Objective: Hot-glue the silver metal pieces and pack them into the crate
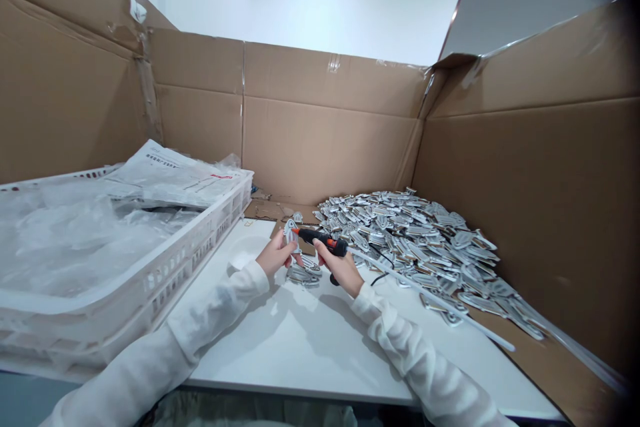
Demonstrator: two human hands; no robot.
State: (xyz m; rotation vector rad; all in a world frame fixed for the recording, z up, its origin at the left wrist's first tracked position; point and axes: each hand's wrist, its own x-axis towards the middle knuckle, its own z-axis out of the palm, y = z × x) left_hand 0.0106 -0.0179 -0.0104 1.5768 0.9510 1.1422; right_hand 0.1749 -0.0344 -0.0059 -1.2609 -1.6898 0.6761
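In my right hand (pixel 341 265) is a black and orange hot glue gun (pixel 325 240), its fingers wrapped round the handle. A long white glue stick (pixel 430 296) sticks out of the gun's back end. The orange nozzle points left and is at or very near a small flat grey-and-white piece (pixel 290 235). My left hand (pixel 277 255) pinches that piece upright; whether the nozzle touches it I cannot tell. Just below, between both hands, lies a small stack of similar flat pieces (pixel 304 272) on the white table (pixel 300 347).
A large heap of the same flat pieces (pixel 400 233) spreads over the right back. At the left stands a white plastic basket (pixel 200 240) with clear plastic bags (pixel 90 233) and a printed white bag (pixel 170 173). Cardboard walls (pixel 330 140) enclose the table. A black cord (pixel 383 260) runs near the heap.
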